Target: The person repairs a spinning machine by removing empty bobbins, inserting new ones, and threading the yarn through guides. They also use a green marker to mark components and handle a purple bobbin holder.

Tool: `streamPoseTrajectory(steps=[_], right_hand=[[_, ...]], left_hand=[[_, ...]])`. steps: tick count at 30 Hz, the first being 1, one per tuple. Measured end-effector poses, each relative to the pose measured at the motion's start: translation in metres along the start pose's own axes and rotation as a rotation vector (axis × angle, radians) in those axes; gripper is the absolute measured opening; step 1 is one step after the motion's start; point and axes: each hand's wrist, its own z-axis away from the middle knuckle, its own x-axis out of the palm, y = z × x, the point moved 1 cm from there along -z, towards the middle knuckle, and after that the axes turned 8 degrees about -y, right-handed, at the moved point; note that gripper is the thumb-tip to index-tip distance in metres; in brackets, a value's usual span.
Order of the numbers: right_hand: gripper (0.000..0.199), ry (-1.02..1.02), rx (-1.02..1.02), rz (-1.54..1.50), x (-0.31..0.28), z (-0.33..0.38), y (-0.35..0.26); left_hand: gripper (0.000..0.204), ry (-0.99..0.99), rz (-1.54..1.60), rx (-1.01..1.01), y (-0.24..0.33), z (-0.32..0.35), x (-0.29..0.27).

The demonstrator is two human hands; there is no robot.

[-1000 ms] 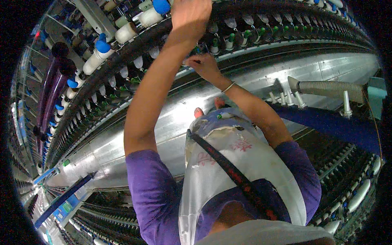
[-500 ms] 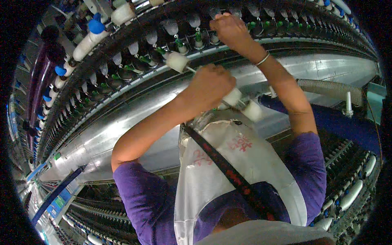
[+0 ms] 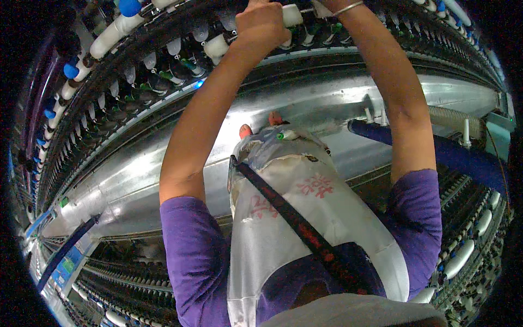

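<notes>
My left hand (image 3: 261,26) is at the machine near the top edge, closed round the middle of a shaft. A white roller (image 3: 217,48) sticks out on its left and another white roller (image 3: 292,15) on its right. My right hand (image 3: 333,5) is at the top edge, just right of that second roller. The picture's edge cuts off its fingers, so its grip is hidden. Below both hands runs a row of spindles with green-marked bobbins (image 3: 188,66) and grey translucent tabs (image 3: 174,46). A white bobbin with a green end (image 3: 283,135) lies on my apron's front.
White rolls with blue ends (image 3: 117,35) line the machine at upper left. A shiny metal panel (image 3: 218,147) curves across below the spindles. Right of me are a dark blue tube (image 3: 452,155) and a ribbed hose (image 3: 455,120). Another machine row (image 3: 463,259) stands behind me.
My left hand has lifted the shaft with white rollers from near the apron up to the machine. My right hand has moved up and slightly right, partly out of view.
</notes>
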Motion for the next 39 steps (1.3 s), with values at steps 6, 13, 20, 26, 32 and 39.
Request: streamPoseTrajectory(steps=[6, 13, 20, 26, 32, 39], right_hand=[[0.005, -0.091, -0.045, -0.046, 0.001, -0.009, -0.003], [0.017, -0.036, 0.176, -0.251, -0.016, 0.018, -0.048], [0.013, -0.531, 0.367, -1.019, -0.085, 0.152, -0.132], [0.012, -0.561, 0.443, -1.305, -0.072, 0.179, -0.163], [0.005, -0.381, 1.012, -1.633, -0.061, 0.205, -0.148], [0.050, -0.032, 1.333, -2.414, -0.058, 0.179, -0.155]], left_hand=[[0.033, -0.119, 0.168, -0.300, 0.001, -0.010, -0.020], [0.035, 0.128, -0.028, -0.055, 0.009, 0.016, -0.007], [0.017, 0.531, -0.158, 0.166, 0.028, -0.008, -0.037], [0.006, 0.763, -0.145, 0.128, 0.033, -0.077, -0.082], [0.037, 0.991, -0.156, 0.108, 0.044, -0.044, -0.041], [0.041, 0.253, 0.984, 0.095, 0.009, 0.113, 0.050]])
